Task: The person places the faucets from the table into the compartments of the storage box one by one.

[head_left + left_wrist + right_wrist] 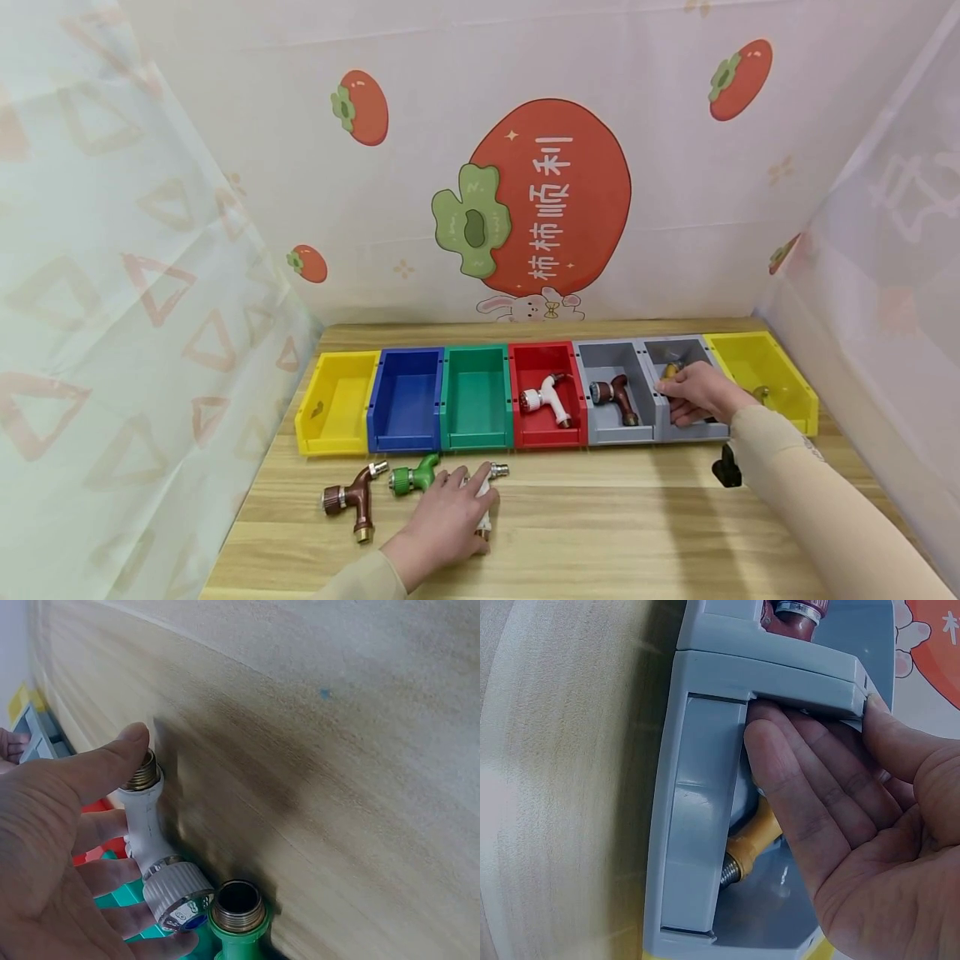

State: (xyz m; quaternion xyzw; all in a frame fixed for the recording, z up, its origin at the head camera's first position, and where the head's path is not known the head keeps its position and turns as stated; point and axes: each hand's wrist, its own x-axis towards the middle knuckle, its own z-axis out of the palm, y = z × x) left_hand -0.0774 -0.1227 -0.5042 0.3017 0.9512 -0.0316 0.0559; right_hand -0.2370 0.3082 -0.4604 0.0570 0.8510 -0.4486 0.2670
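Observation:
My left hand (450, 517) lies over a white faucet (146, 825) on the table. Its thumb is at the brass threaded end, and its spread, fairly straight fingers lie along the body toward the ribbed knob. Beside it is a green faucet (414, 477), and further left a brown faucet (358, 500). My right hand (697, 392) reaches into the right grey bin (705, 802). Its fingers extend inside along the dividing wall, with the thumb at the wall's top edge. An orange-yellow faucet (754, 836) lies in that bin, partly hidden behind the fingers.
Bins stand in a row at the back. The red bin (528, 437) holds a white faucet (553, 402), and the left grey bin (592, 358) a brown faucet (619, 400). A brass-coloured piece (761, 393) sits in the right yellow bin (787, 383). Printed cloth surrounds the table.

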